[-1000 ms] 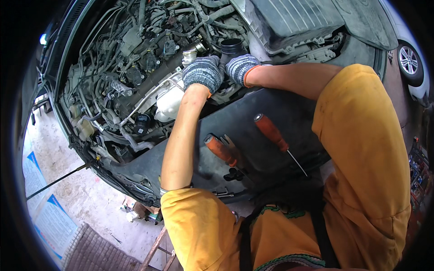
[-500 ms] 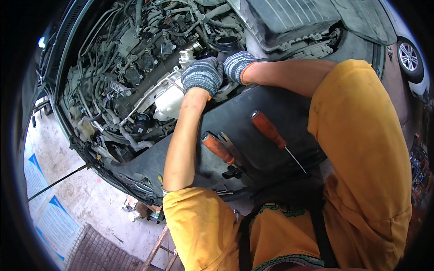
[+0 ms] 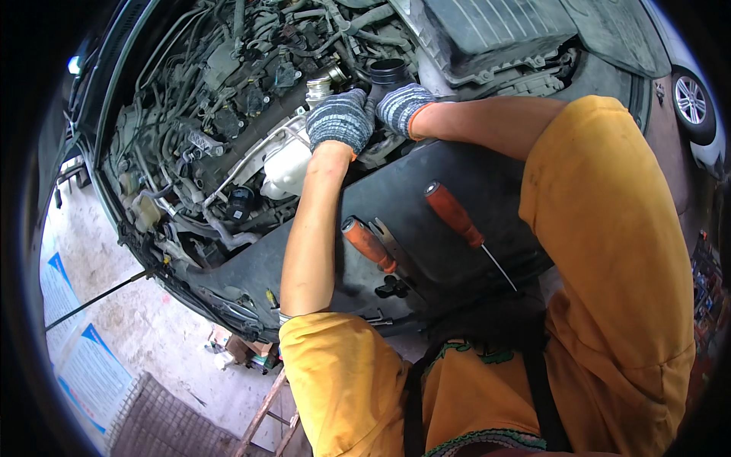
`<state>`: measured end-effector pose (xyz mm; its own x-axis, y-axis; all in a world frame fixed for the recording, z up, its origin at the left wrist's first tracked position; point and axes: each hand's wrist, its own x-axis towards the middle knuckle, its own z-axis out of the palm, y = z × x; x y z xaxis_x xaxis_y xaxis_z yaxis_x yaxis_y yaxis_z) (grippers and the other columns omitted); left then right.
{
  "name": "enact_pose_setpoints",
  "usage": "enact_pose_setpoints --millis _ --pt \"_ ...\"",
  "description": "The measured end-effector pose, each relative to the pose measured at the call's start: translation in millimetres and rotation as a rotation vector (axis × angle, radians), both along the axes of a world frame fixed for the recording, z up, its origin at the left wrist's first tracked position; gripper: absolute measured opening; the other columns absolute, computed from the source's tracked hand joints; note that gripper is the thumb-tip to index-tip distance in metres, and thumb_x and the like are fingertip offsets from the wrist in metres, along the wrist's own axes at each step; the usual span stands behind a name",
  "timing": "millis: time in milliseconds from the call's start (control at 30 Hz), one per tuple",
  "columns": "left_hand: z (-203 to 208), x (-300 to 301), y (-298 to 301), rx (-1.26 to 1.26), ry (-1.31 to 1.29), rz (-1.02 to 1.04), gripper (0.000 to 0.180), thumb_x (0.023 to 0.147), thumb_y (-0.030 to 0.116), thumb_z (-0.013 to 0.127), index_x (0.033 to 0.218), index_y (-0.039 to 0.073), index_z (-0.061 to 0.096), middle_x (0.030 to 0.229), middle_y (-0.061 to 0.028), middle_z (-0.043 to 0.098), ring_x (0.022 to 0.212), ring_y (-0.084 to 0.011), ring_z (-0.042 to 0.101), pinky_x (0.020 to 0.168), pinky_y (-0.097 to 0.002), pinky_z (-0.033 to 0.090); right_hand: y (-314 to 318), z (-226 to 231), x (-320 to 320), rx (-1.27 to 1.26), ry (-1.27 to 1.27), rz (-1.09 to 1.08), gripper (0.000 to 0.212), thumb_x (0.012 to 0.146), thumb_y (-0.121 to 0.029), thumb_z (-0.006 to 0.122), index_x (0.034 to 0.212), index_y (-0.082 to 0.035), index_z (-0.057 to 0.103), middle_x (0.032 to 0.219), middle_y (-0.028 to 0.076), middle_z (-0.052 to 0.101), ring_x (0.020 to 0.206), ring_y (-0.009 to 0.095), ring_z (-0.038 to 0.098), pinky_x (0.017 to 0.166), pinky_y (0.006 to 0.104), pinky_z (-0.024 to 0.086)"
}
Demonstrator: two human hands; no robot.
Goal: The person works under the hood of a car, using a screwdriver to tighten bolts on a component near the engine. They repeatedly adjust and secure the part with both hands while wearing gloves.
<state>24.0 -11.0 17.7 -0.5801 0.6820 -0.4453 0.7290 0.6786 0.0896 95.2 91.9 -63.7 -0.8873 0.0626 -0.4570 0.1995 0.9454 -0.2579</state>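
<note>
Black round hose (image 3: pixel 387 72), upper centre, open mouth upward. Your left hand (image 3: pixel 340 119) and right hand (image 3: pixel 403 108) below it, fingers curled, grip hidden. Hands barely shifted since before.

Car repair yard: open grey engine bay (image 3: pixel 251 129) full of hoses, orange-handled screwdrivers (image 3: pixel 455 215) lying on the black front panel (image 3: pixel 457 175), concrete ground (image 3: pixel 145 320), white parked car (image 3: pixel 694 99) alongside.

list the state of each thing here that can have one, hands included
left hand: gloved, pressed down on parts in the engine bay; grip hidden
right hand: gloved, beside the black round duct opening; grip hidden
duct opening: uncovered, open end facing up
long screwdriver: lying loose on the black cover, untouched
short screwdriver: lying on the same cover, untouched
black cap: in place
</note>
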Motion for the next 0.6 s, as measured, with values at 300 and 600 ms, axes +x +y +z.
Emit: enact_pose_setpoints --millis 300,600 --pt "1.7 16.3 -17.8 -0.015 -0.059 -0.151 0.033 0.087 0.038 0.054 0.1 0.011 0.068 0.097 -0.0168 0.067 0.09 -0.0335 0.065 0.079 -0.0441 0.051 -2.4 10.7 0.0 -0.043 -0.035 0.076 0.029 0.086 -0.02 0.049 0.097 -0.006 0.071 0.099 0.017 0.069 0.09 0.034 0.067 0.077 0.0439 0.053" --pt "15.4 11.0 -5.1 -0.105 -0.119 -0.249 0.03 0.085 0.031 0.054 0.102 0.012 0.07 0.104 -0.0149 0.067 0.097 -0.0313 0.065 0.085 -0.0423 0.051 1.2 2.2 -3.7 -0.055 -0.069 -0.031 0.031 0.084 -0.028 0.053 0.097 -0.006 0.071 0.098 0.018 0.069 0.09 0.034 0.067 0.079 0.043 0.052"
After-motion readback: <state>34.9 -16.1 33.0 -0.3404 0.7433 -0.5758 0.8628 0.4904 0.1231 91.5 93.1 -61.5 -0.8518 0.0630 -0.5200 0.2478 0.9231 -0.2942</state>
